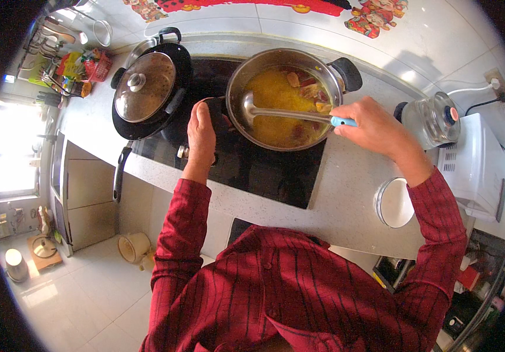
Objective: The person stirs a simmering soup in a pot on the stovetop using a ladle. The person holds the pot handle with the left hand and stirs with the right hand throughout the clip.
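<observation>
A large steel pot (279, 145) with yellow broth and pieces of meat stands on the black glass cooktop (270, 176). My right hand (365, 127) grips the blue handle end of a metal ladle (287, 114), whose bowl rests at the left side of the pot, over the broth. My left hand (202, 132) is closed around the pot's black left side handle (217, 116); part of that grip is hidden. The pot's other black handle (347, 75) points to the upper right.
A black wok (122, 127) under a glass lid (147, 88) stands left of the pot. A glass steamer pot (431, 121) and a white appliance (477, 163) are at right, with a white bowl (395, 202) near the counter's front. A red basket (98, 68) sits at back left.
</observation>
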Tool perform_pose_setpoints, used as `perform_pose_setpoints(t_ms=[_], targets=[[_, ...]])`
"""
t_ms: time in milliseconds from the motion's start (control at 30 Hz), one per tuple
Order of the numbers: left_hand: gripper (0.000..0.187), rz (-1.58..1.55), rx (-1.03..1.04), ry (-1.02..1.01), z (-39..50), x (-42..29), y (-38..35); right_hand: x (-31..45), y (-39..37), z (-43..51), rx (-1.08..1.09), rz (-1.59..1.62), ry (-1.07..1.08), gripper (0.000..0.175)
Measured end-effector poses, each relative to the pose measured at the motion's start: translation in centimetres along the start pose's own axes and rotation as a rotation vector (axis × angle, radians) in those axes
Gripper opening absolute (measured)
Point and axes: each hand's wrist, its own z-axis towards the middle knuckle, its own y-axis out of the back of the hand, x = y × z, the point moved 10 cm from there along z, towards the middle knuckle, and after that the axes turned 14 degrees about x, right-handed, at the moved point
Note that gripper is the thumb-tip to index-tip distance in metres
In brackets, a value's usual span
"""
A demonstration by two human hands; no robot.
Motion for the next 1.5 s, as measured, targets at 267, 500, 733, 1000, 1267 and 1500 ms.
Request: perform_pose_setpoints(t_ms=[267, 500, 733, 1000, 1267, 1500], targets=[[0.046, -0.007, -0.009, 0.048, 0.2, 0.9, -0.1, 0.4, 0.1, 0.0, -0.074, 0.080, -0.020, 0.018], [0.047, -0.014, 0.023, 0.005, 1.5, 4.1, 1.2, -1.3, -1.6, 0.6, -0.024, 0.224, -0.091, 0.029], [0.052, 0.114, -0.030, -0.069, 0.6, 1.5, 1.3, -3.1, -0.1, -1.5, -0.171, 0.318, -0.093, 0.032], [0.056, 0.065, 0.006, 0.018, 0.1, 0.5, 1.3, -1.6, 5.3, -6.2, -0.089, -0.088, -0.280, 0.034], [0.053, 0.061, 0.002, -0.002, -0.2, -0.6, 0.2, -2.5, 4.3, -7.0, -0.036, -0.144, -0.327, 0.030], [0.056, 0.116, -0.032, 0.004, 0.2, 0.5, 0.6, -2.9, 2.9, -5.3, -0.009, -0.072, -0.323, 0.030]])
